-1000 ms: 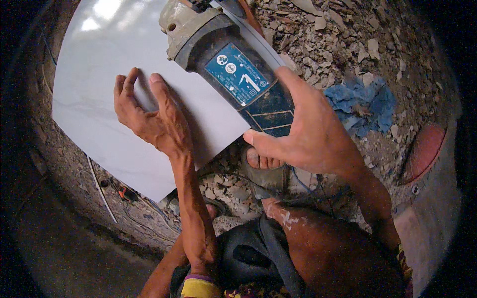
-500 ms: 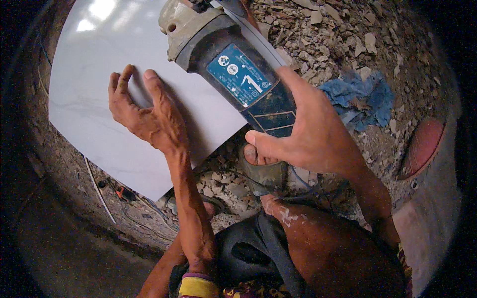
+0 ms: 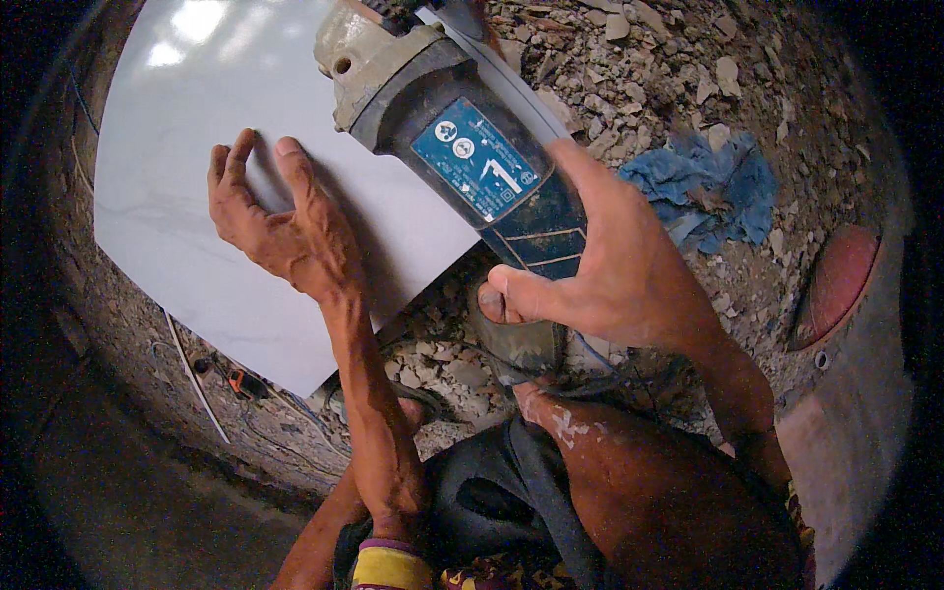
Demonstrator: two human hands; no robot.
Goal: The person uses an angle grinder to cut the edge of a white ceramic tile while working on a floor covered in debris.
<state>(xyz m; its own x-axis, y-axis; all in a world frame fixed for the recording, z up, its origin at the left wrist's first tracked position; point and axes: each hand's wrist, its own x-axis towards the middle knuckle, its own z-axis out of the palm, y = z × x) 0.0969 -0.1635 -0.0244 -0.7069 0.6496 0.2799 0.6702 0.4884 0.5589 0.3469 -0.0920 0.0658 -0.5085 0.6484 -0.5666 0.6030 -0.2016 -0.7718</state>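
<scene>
Grinder (image 3: 480, 162) looks heavy and stiff, best gripped where our right hand (image 3: 624, 261) wraps its body; our left hand (image 3: 295, 241) is loosely spread over the white slab (image 3: 147, 226).

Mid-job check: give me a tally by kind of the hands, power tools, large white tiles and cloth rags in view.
Hands: 2 (left hand, right hand)
Power tools: 1 (angle grinder, in the right hand's grip)
Large white tiles: 1 (glossy white tile)
Cloth rags: 1 (crumpled blue rag)
Total: 5
</scene>
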